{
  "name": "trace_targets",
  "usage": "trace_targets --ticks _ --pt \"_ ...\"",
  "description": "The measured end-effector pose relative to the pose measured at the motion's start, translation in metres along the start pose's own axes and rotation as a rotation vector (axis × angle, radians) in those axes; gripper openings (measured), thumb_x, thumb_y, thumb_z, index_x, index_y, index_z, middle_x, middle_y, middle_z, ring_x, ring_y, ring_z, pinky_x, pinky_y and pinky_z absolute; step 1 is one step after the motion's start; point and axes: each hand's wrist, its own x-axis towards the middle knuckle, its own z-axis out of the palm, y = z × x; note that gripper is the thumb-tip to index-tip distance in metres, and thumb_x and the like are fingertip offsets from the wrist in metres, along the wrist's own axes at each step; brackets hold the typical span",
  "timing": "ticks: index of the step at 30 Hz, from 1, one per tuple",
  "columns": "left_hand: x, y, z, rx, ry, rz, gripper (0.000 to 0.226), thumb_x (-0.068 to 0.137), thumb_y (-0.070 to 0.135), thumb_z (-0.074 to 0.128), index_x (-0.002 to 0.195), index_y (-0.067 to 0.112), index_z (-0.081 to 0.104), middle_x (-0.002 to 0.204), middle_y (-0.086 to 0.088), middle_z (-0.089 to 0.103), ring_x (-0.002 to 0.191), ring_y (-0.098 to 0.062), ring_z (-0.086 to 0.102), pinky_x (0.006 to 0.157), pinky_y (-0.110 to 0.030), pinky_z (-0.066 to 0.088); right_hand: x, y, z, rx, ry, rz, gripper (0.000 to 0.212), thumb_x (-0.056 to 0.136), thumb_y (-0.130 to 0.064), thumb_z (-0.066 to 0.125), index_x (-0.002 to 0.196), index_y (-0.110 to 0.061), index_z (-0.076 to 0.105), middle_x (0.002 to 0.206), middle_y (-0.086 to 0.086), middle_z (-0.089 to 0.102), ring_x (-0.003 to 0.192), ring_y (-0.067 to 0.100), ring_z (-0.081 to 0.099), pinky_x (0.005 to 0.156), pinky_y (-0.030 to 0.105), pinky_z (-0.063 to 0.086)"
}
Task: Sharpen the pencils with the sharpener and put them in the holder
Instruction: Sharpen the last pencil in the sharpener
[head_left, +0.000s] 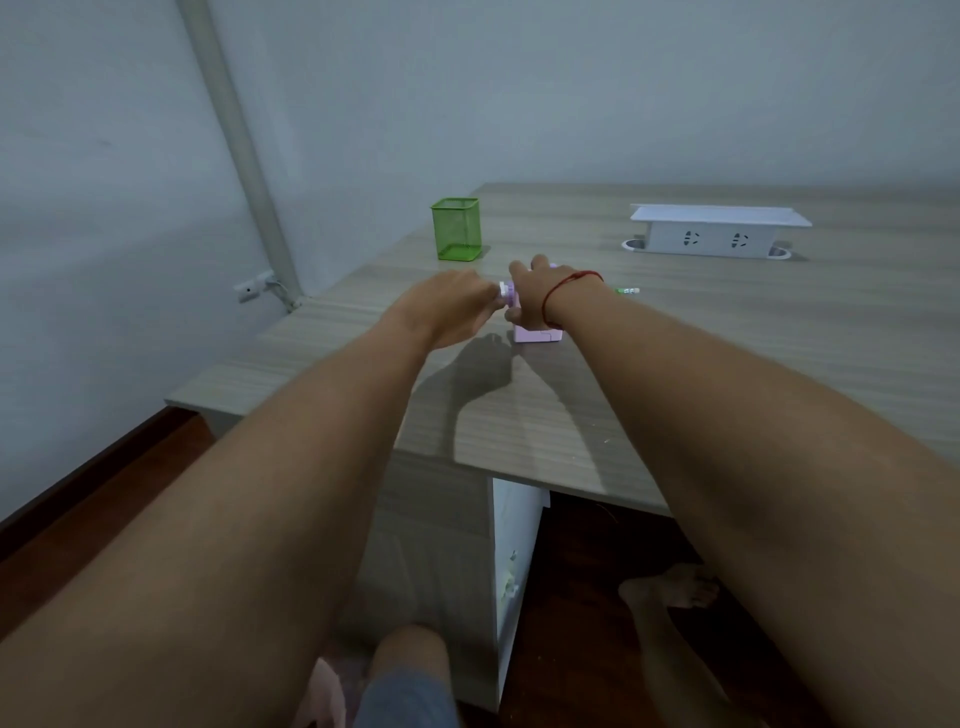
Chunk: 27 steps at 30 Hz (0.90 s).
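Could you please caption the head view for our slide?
The right hand steadies a pink sharpener on the desk while the left hand grips its front end; a green holder stands beyond.

Dim bluish light; soft shadow toward the tabletop's (727, 353) near edge; your left hand (441, 306) slightly blurred; corners stretched.

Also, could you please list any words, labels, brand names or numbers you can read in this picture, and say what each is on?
No text can be read anywhere.
Sharpener: mostly covered; the pink face that shows is blank.
Green holder: plain mesh.
White socket box: slots only, no lettering.
Pencil: pattern too small and blurred to read.
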Motion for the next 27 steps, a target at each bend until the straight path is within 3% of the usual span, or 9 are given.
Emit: trace_targets --ticks 8,14,21,23,27 --pt "-0.004 0.004 0.019 -0.022 -0.082 0.012 0.033 0.1 0.02 0.036 0.1 0.0 0.064 0.091 -0.022 0.068 0.081 -0.037 0.063 0.071 -0.038 0.043 0.004 0.005 0.002 -0.004 0.001 -0.028 0.056 0.094 -0.038 0.048 0.14 -0.011 0.033 0.142 0.016 0.036 0.126 0.036 0.046 0.098 0.044 0.042" --pt "0.009 -0.004 0.046 -0.007 -0.23 -0.125 0.037 0.101 0.027 0.034 0.105 0.006 0.065 0.107 -0.016 0.066 0.096 -0.033 0.062 0.08 -0.039 0.047 0.004 0.007 0.01 0.033 0.085 -0.081 0.049 0.094 -0.036 0.044 0.135 -0.011 0.038 0.138 0.017 0.04 0.122 0.037 0.049 0.096 0.041 0.042" --pt "0.036 -0.01 0.051 -0.074 -0.243 -0.264 0.03 0.095 0.02 0.043 0.107 0.004 0.065 0.109 -0.022 0.065 0.101 -0.036 0.061 0.082 -0.039 0.047 0.007 0.015 0.015 0.076 0.116 -0.083 0.055 0.097 -0.042 0.041 0.141 -0.01 0.032 0.143 0.017 0.037 0.127 0.036 0.046 0.102 0.04 0.039" --pt "0.033 -0.012 0.055 -0.072 -0.223 -0.263 0.031 0.097 0.021 0.041 0.106 0.005 0.065 0.108 -0.022 0.065 0.1 -0.035 0.062 0.082 -0.039 0.047 0.006 0.02 0.014 0.177 0.09 -0.098 0.057 0.098 -0.044 0.038 0.143 -0.011 0.029 0.145 0.017 0.035 0.126 0.038 0.047 0.101 0.042 0.039" --pt "0.03 -0.012 0.054 -0.091 -0.239 -0.26 0.03 0.098 0.021 0.04 0.105 0.008 0.066 0.11 -0.018 0.066 0.099 -0.033 0.062 0.084 -0.038 0.047 0.005 0.037 0.01 0.523 0.181 0.045 0.046 0.101 -0.025 0.032 0.143 -0.007 0.034 0.145 0.019 0.039 0.122 0.037 0.049 0.099 0.04 0.039"
